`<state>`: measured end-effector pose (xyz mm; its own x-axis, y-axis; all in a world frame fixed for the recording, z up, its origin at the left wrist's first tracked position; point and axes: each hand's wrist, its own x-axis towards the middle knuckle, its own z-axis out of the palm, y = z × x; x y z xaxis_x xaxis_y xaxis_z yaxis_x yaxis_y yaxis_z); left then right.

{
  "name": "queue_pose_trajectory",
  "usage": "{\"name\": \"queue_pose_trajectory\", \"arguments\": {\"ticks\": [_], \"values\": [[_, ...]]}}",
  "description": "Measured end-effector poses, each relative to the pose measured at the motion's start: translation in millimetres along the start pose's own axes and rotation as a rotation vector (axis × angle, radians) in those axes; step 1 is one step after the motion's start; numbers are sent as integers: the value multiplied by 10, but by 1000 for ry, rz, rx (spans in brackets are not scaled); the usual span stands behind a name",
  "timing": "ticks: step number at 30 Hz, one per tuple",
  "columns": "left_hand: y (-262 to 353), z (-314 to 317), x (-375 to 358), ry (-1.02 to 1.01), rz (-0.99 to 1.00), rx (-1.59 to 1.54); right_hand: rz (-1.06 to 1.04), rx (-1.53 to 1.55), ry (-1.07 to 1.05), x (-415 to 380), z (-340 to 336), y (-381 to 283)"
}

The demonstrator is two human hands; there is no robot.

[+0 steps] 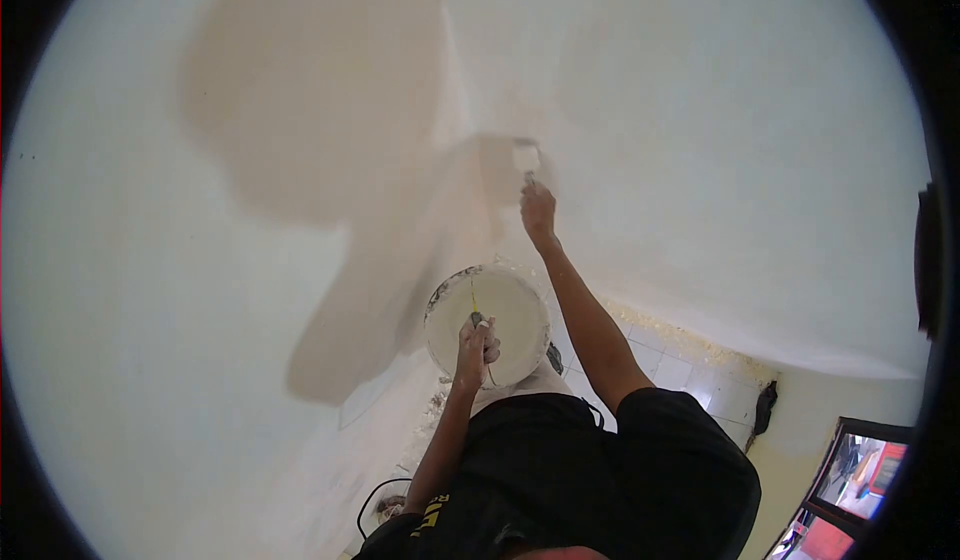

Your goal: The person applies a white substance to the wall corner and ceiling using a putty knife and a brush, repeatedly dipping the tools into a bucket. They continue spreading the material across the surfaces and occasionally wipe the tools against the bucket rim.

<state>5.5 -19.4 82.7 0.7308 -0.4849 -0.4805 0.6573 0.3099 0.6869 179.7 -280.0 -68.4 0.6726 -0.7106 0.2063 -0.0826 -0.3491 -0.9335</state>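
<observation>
My right hand (538,210) is closed around the handle of a flat paintbrush (527,157). The brush has a pale, whitish head that is up at the wall (650,150), just right of the corner line. Lower down, my left hand (474,350) grips the thin wire handle (474,295) of a round bucket (432,310), with a dark grip piece showing at the fingers. Inside the bucket is smooth, cream-white paint (517,330). Dark smears and splashes mark its rim.
Dusty white tiles (670,370) lie below right, with crumbs along the wall's foot. A dark object (764,408) hangs or stands at the far wall, beside a dark-framed window (850,470). A black cable (366,505) curves at lower left. My shadow (310,110) falls on the left wall.
</observation>
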Motion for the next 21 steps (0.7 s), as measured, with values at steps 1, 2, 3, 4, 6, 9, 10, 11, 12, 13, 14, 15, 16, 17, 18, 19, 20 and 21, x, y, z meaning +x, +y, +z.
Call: {"name": "queue_pose_trajectory", "arguments": {"ticks": [1, 2, 3, 4, 6, 9, 10, 11, 12, 13, 14, 15, 16, 17, 18, 19, 20, 21], "values": [[-33, -13, -8, 0, -5, -3, -9, 8, -43, -39, -181, -679], [-42, -18, 3, -9, 11, -1, -22, 18, -83, -64, -306, -1236], [-48, -23, 15, -19, 30, 2, -25, 16, -80, -52, -326, -1557], [-61, -33, 20, -22, 30, 1, -211, 52, -5, -24, -318, -1794], [-86, -49, 27, -35, 52, 7, -399, 90, 73, 120, -272, -1840], [-85, -54, 48, -38, 40, -7, -77, 193, 7, 327, 1, -1472], [-89, -48, 63, -37, 44, -7, -66, 36, 57, 273, 81, -1271], [-96, -45, 57, -31, 42, -12, -48, -121, 107, 211, 181, -1039], [-100, -54, 42, -25, 36, -17, -44, -120, 105, 144, 351, -713], [-92, -55, 40, -21, 36, -18, -96, -225, 172, 85, 543, -356], [-87, -49, 39, -12, 42, -8, -147, -330, 238, 37, 633, -173], [-79, -41, 35, -3, 49, 2, -144, -330, 233, 17, 595, -243], [-79, -30, 30, 0, 47, -1, 479, 281, -36, 16, 497, -416], [-65, -12, 27, 2, 56, 4, 1084, 901, -319, 32, 415, -579], [-33, 18, 25, 0, 67, 10, 1080, 902, -319, 66, 374, -716], [1, 46, 18, -2, 72, 9, 1027, 948, -280, 100, 361, -852], [28, 71, 18, -2, 47, 3, 973, 991, -243, 146, 348, -982], [42, 93, 25, -2, 21, -5, 762, 1013, -225, 278, 333, -1121]]}}
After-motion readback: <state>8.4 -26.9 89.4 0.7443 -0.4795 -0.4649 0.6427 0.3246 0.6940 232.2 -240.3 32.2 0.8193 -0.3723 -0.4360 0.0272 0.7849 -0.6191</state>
